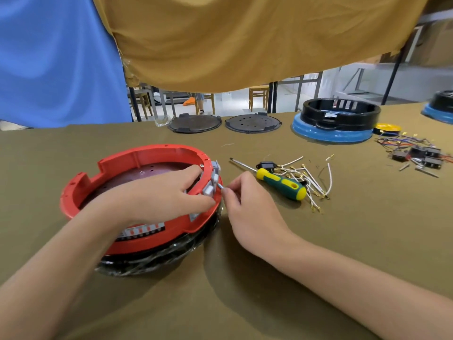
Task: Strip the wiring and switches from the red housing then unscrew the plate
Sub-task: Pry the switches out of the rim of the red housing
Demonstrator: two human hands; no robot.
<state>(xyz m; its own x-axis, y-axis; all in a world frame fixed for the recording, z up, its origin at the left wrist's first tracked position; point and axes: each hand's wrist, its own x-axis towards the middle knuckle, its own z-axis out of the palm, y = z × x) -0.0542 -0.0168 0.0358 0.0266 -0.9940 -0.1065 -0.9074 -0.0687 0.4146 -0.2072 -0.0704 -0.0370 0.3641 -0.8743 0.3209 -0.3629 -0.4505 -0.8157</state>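
The red housing sits on the olive-covered table toward its near left part, resting on a black base wrapped in clear film. The left hand reaches across the housing's open top, its fingers curled over the right rim onto the row of grey switches set in the wall there. The right hand lies just outside that rim, thumb and forefinger pinching a small grey piece right beside the switches. Just right of the hands a yellow-and-green screwdriver lies on a loose pile of white wires. Along the far edge lie 2 dark round plates, a black housing on a blue base, and, at the far right, coloured wires with black switches.
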